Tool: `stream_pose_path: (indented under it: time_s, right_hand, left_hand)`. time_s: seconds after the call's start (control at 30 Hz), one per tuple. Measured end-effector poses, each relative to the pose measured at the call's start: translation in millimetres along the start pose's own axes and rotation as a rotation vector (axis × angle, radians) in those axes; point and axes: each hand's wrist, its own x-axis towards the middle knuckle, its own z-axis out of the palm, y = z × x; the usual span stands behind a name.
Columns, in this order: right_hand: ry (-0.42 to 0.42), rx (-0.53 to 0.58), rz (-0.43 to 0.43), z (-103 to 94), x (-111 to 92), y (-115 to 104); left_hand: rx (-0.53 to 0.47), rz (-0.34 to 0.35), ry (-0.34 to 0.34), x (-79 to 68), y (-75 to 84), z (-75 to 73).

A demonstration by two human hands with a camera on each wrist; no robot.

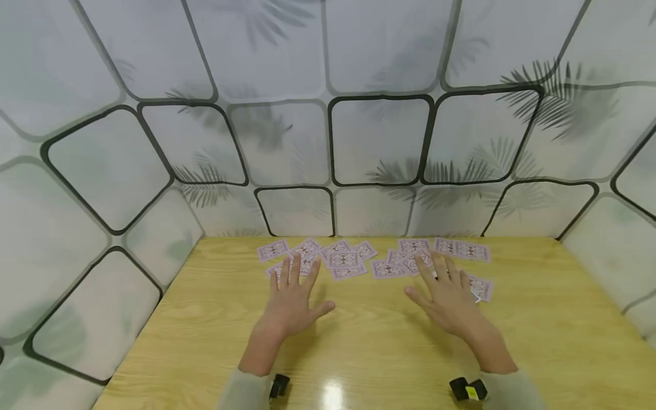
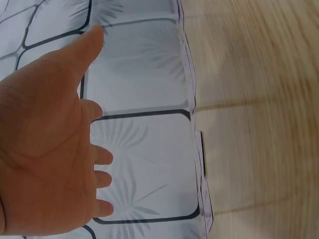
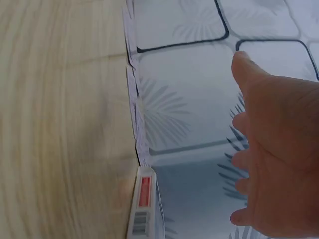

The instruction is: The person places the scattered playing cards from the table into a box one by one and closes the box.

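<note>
My left hand (image 1: 291,304) hovers over the table with its fingers straight and spread, holding nothing. Beyond its fingertips lies a group of playing cards (image 1: 344,259), face down with purplish patterned backs, some overlapping; the fingers hide a few of them. My right hand (image 1: 451,302) is held the same way on the other side, fingers extended and nothing in it. A second group of face-down playing cards (image 1: 388,270) lies ahead of it, partly covered by its fingers. Close by in the right wrist view stands a small box (image 3: 142,204) with a red label and barcode, mostly hidden in the head view.
The light wooden table (image 1: 369,347) runs back to a fabric wall (image 1: 379,142) printed with dark-lined rounded squares and leaves. The same cloth encloses the left and right sides. Both wrists carry small black devices.
</note>
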Motion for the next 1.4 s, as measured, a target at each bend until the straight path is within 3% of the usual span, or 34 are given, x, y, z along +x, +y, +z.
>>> stream_pose_path:
  time_s: [0.4,0.6,0.93,1.17,1.4]
  right_hand:
    - [-0.011,-0.014,0.070,-17.5,0.0,29.2]
    - [-0.046,0.007,0.118,-11.6,-2.4,44.2]
    - [-0.075,0.032,0.130,-6.5,5.4,52.1]
    - [-0.076,0.007,0.125,-5.9,4.4,61.0]
    - [-0.105,0.032,0.109,-0.2,2.0,54.0]
  left_hand:
    - [-0.045,-0.033,-0.015,-9.3,-6.3,2.7]
    - [-0.020,-0.056,-0.032,-11.8,-13.0,2.3]
    - [-0.032,-0.114,-0.076,-13.4,-30.1,0.1]
    - [-0.143,-0.165,-0.120,-3.2,-36.0,1.0]
    - [-0.089,-0.212,-0.201,23.5,-51.9,-2.0]
